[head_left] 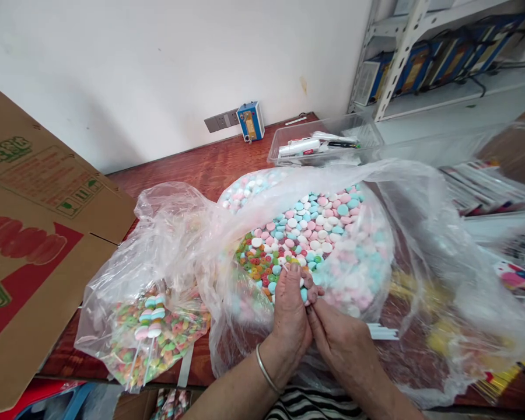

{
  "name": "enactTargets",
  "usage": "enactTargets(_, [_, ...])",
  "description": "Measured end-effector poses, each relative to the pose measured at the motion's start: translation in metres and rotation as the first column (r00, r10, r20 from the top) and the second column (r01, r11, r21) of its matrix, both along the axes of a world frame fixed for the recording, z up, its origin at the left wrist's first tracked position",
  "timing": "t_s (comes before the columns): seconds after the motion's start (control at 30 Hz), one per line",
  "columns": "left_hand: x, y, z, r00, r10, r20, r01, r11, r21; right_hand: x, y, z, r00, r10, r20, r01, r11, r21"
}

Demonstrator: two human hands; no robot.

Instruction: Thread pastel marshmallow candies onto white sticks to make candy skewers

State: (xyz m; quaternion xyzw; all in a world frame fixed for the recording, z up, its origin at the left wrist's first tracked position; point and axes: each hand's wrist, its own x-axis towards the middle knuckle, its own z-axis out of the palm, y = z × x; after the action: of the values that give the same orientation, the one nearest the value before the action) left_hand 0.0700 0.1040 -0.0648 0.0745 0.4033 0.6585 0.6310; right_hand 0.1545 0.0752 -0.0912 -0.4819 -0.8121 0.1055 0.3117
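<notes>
My left hand (291,306), with a bangle at its wrist, is closed around a few blue and white candies (304,294) that show between its fingers. A thin white tip pokes out by its thumb. Pressed against it, my right hand (343,338) has its fingers pinched together; what they grip is hidden. Both hands are over a large open plastic bag (284,201) of pink, blue and white button-shaped candies (321,224), with small green, orange and red ring candies (254,265) at its left. Finished-looking candy skewers (151,318) on white sticks lie on the left bag.
A clear bag of ring candies (175,326) lies left, beside a cardboard box (48,216). Behind stands a clear plastic bin (284,140) with tubes and pens. White sticks (382,331) lie right of my hands. A blue device (251,122) is by the wall socket.
</notes>
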Motion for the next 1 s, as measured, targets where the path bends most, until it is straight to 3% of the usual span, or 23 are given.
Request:
enactTargets(0.1, [-0.014, 0.0, -0.003, 0.997, -0.047, -0.058, 0.051, 0.997, 0.065, -0.002, 0.004, 0.002, 0.997, 0.027, -0.079, -0.039, 0.989, -0.144])
enactTargets(0.2, [-0.05, 0.005, -0.006, 0.931, 0.015, -0.364, 0.04, 0.989, 0.144, 0.003, 0.008, 0.004, 0.995, -0.003, -0.1, -0.028, 0.953, -0.302])
enactTargets(0.23, [-0.066, 0.008, -0.008, 0.835, 0.097, -0.541, -0.007, 0.986, 0.165, 0.005, 0.009, 0.005, 0.996, -0.017, -0.091, -0.015, 0.944, -0.33])
enactTargets(0.27, [-0.083, 0.011, -0.009, 0.674, 0.14, -0.726, -0.032, 0.986, 0.161, 0.006, 0.01, 0.005, 0.996, -0.027, -0.086, -0.005, 0.937, -0.348])
enactTargets(0.3, [-0.099, 0.015, -0.011, 0.462, 0.142, -0.875, -0.041, 0.989, 0.139, 0.007, 0.011, 0.005, 0.996, -0.032, -0.083, 0.0, 0.933, -0.361])
enactTargets(0.33, [-0.114, 0.019, -0.012, 0.245, 0.148, -0.958, -0.047, 0.989, 0.141, 0.008, 0.011, 0.005, 0.996, -0.035, -0.081, 0.002, 0.929, -0.371])
enactTargets(0.37, [-0.127, 0.023, -0.014, 0.075, 0.126, -0.989, -0.014, 0.992, 0.126, 0.008, 0.011, 0.005, 0.996, -0.036, -0.079, 0.004, 0.926, -0.379])
enactTargets(0.4, [-0.138, 0.026, -0.015, -0.047, 0.083, -0.995, 0.037, 0.996, 0.081, 0.007, 0.011, 0.005, 0.996, -0.036, -0.076, 0.004, 0.923, -0.385])
enactTargets(0.47, [-0.149, 0.029, -0.018, -0.186, 0.0, -0.982, 0.117, 0.993, -0.022, 0.004, 0.01, 0.005, 0.997, -0.025, -0.074, -0.006, 0.918, -0.397])
enactTargets(0.53, [-0.151, 0.029, -0.02, -0.237, -0.043, -0.971, 0.149, 0.986, -0.081, 0.002, 0.01, 0.006, 0.997, -0.01, -0.075, -0.021, 0.914, -0.405])
enactTargets(0.7, [-0.141, 0.021, -0.019, -0.254, 0.056, -0.966, 0.166, 0.986, 0.013, -0.003, 0.011, 0.007, 0.998, 0.004, -0.061, -0.028, 0.918, -0.396])
enactTargets(0.77, [-0.136, 0.018, -0.018, -0.185, 0.089, -0.979, 0.117, 0.991, 0.068, -0.006, 0.013, 0.008, 0.998, 0.026, -0.058, -0.047, 0.917, -0.396])
enactTargets(0.8, [-0.134, 0.016, -0.017, -0.095, 0.093, -0.991, 0.092, 0.992, 0.085, -0.008, 0.013, 0.009, 0.997, 0.04, -0.064, -0.063, 0.914, -0.401])
enactTargets(0.93, [-0.124, 0.015, -0.014, 0.432, 0.037, -0.901, 0.106, 0.99, 0.091, -0.013, 0.015, 0.015, 0.99, 0.075, -0.116, -0.118, 0.895, -0.429])
enactTargets(1.0, [-0.119, 0.014, -0.011, 0.561, -0.002, -0.828, 0.125, 0.989, 0.083, -0.014, 0.015, 0.016, 0.99, 0.069, -0.126, -0.118, 0.89, -0.44])
